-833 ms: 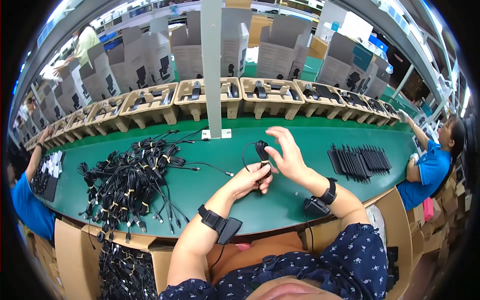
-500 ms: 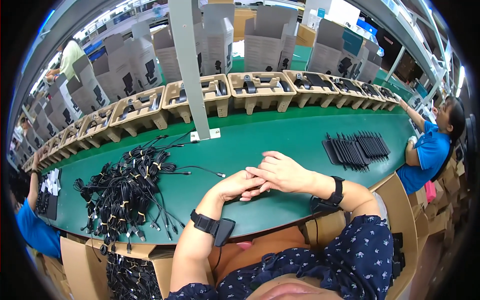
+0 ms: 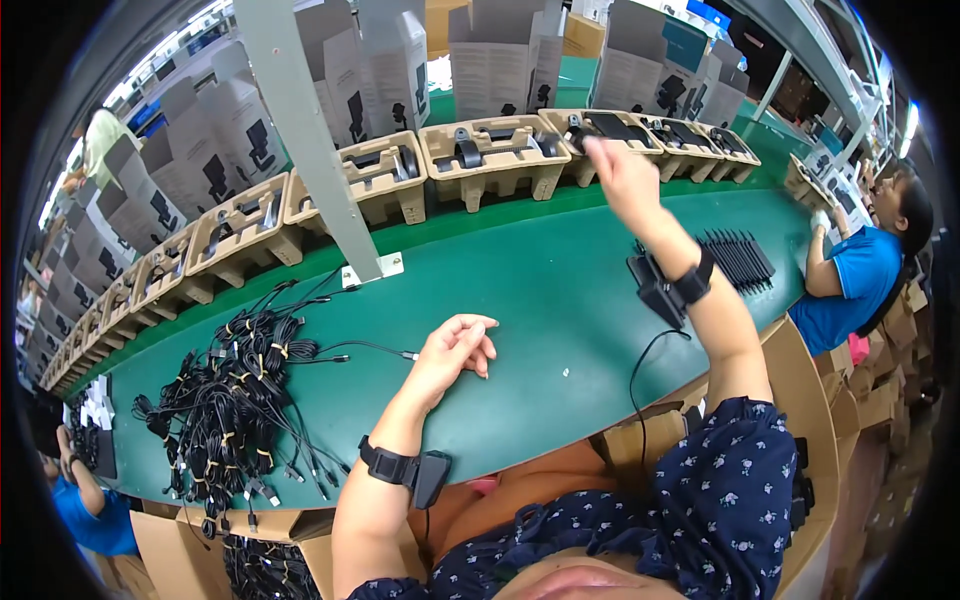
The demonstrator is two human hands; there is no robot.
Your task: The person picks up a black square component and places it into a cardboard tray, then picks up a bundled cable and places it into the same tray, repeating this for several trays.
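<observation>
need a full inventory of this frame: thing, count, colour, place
bench: one, green, across the middle
cables: a heap of tied bundles, black, on the bench at left
second cable pile: black, in a carton below the bench edge
trays: a row, tan pulp, along the far side, black parts inside
boxes: many, grey, upright behind the trays
post: one, grey, rising from the bench
flat black parts: a fanned row, on the bench at right
co-workers: one in blue at right, another in blue lower left
left hand: resting on the bench, empty, wrist band
right hand: raised at the trays, wrist band; grip unclear
</observation>
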